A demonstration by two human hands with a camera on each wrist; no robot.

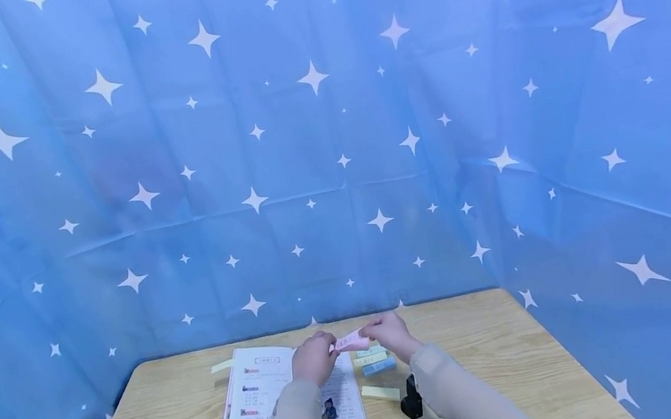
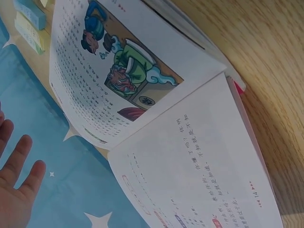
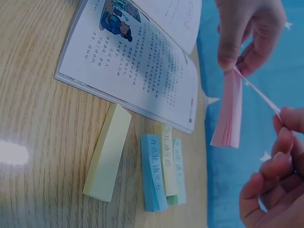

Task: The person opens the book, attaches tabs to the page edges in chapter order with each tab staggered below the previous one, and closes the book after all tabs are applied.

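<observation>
My left hand (image 1: 314, 358) pinches one end of a pink sticky-note pad (image 3: 227, 114), whose loose sheets hang down in the right wrist view. A single pink sheet (image 3: 260, 92) stretches out from that pinched end. Its far end sits between the thumb and fingertip of my right hand (image 3: 280, 171). Both hands are raised above the far right part of an open book (image 1: 251, 404). At the left edge of the left wrist view, a few fingers (image 2: 16, 164) show, with the pad out of sight there.
Right of the book stand blue (image 3: 152, 173), yellow (image 3: 168, 161) and green (image 3: 179, 171) sticky-note pads with handwriting. Nearer lies a plain pale yellow pad (image 3: 109, 152). A black object (image 1: 411, 398) is beside my right forearm. A pale tab (image 1: 221, 366) sticks out from the book's left side.
</observation>
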